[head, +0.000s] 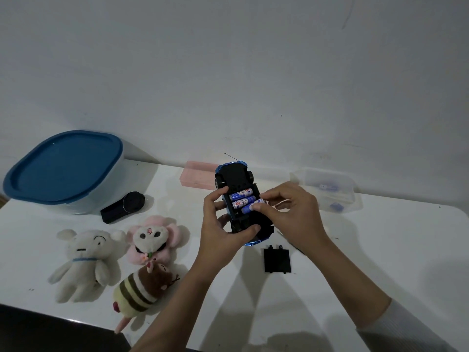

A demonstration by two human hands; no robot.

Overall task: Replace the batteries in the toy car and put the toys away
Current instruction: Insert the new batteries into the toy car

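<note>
The white, smooth worktop [330, 288] carries everything here. At its far left stands the large white plastic tub with a blue, rounded-square lid [63, 168], lid still on; it looks like the likely home for the toys. In front of it lie three soft plush toys: a white bear-like one [81, 262], a pink-and-cream flower-faced one [151, 237], and a striped brown-and-yellow one [144, 288], all limp and light, easy to take by the body.

The toy car [236, 196], hard glossy blue plastic with a black underside, is held upside down above the middle of the worktop. The left hand [218, 232] grips its near end, thumb across the chassis and fingers wrapped beneath. It should be light and stiff but slick, so holding the flanks between the wheels seems safest.

The right hand [286, 212] pinches the nearest of three blue-and-white cylindrical batteries [243, 200] in the open compartment; I cannot tell whether it is fully seated. They are smooth and prone to rolling.

A clear plastic box [330, 191] sits at the far right, a pink rectangular box [198, 177] behind the car, and a black object with a round end [124, 207] beside the tub. The flat black battery cover [277, 260] lies near the right wrist, not yet refitted.
</note>
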